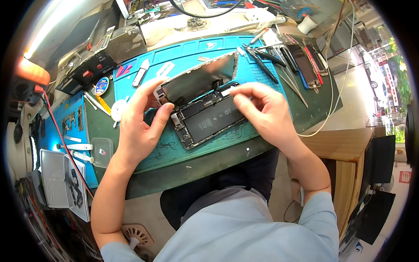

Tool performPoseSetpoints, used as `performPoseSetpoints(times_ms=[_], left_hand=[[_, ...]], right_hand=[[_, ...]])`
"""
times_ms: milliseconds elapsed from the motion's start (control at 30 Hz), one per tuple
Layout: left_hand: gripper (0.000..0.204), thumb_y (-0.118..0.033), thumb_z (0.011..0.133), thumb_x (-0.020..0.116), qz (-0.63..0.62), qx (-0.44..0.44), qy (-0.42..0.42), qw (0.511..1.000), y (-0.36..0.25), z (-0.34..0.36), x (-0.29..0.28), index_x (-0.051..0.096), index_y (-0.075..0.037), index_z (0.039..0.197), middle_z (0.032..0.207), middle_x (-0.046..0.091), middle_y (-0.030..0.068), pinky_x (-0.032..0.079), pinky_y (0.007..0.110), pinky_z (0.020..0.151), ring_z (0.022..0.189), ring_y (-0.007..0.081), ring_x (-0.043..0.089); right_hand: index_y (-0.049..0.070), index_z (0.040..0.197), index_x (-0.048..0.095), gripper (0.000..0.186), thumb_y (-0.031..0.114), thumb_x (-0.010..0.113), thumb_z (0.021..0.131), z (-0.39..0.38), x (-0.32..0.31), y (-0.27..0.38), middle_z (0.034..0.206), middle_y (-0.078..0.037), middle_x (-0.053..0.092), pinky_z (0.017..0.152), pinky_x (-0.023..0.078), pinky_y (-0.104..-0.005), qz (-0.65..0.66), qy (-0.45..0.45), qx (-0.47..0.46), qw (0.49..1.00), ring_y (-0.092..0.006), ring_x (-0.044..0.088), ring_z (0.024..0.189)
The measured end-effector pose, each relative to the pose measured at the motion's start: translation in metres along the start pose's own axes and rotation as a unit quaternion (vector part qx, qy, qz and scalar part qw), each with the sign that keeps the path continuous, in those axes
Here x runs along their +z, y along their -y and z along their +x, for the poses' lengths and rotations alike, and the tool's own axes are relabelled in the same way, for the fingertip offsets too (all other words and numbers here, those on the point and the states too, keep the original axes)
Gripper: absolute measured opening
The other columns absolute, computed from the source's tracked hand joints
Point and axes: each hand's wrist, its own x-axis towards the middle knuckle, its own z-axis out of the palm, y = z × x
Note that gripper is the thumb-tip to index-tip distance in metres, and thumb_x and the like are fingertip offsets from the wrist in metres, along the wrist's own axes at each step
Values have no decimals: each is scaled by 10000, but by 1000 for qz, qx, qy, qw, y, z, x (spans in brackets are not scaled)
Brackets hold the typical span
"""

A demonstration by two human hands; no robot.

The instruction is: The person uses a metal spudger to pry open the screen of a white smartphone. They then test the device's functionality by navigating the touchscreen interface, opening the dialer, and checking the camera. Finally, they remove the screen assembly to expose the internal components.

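Note:
An opened smartphone lies on the blue work mat (157,162), its black battery (214,120) and inner parts exposed. Its screen (198,81) is tilted up along the far edge of the phone body (188,142), back side facing me. My left hand (142,115) grips the screen's left end, thumb in front and fingers behind. At the phone's right end is my right hand (264,109), thumb and forefinger closed together beside the far right corner. Whatever those fingertips may hold is hidden.
Black-handled pliers (262,65), tweezers (294,89) and another phone (305,65) lie to the right. On the left are a utility knife (140,73), a clear plastic box (103,152), a syringe (81,156) and a grey parts case (56,179). A white cable (336,100) hangs at the right.

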Motion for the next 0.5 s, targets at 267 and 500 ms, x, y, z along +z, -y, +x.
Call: performPoseSetpoints(times_ms=[267,500], left_hand=[[423,44,934,671,79,56,-23,995,-4,7,5,628,-11,1351,1182,652,120,566,300,788,864,149,662],[374,-65,884,757,297,182,-20,937,-26,15,24,701,-50,1253,1371,607,160,461,442,1082,1335,344,508]], right_hand=[[70,1349,604,400,157,664,963,46,-5,-15,1068,-157,726,855,552,-394,-65,-75,-133,986,-300,703,956],[32,1243,633,258,61,565,996,63,9,-40,1090,-163,740,901,548,-386,64,-80,-172,980,-292,717,1011]])
